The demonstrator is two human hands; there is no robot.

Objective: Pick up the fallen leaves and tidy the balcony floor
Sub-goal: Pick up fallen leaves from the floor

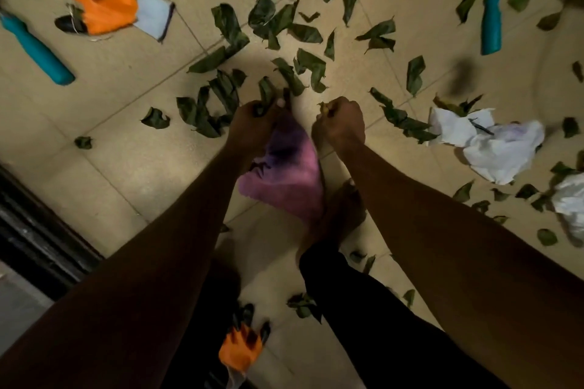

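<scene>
The person's left hand (256, 118) is curled tight around a small bunch of dark green fallen leaves (264, 95), and the right hand (339, 121), just beside it, is also closed, pinching what looks like one yellowish leaf scrap (324, 108). Most loose leaves lie just beyond the left hand's knuckles, the nearest cluster (211, 104) to its outer side with long axes pointing away from the person, so the left hand seems nearer to the next pick. No container for leaves is clearly visible; crumpled white paper (493, 145) lies well to the right hand's outer side on the beige tiled floor (120, 148).
</scene>
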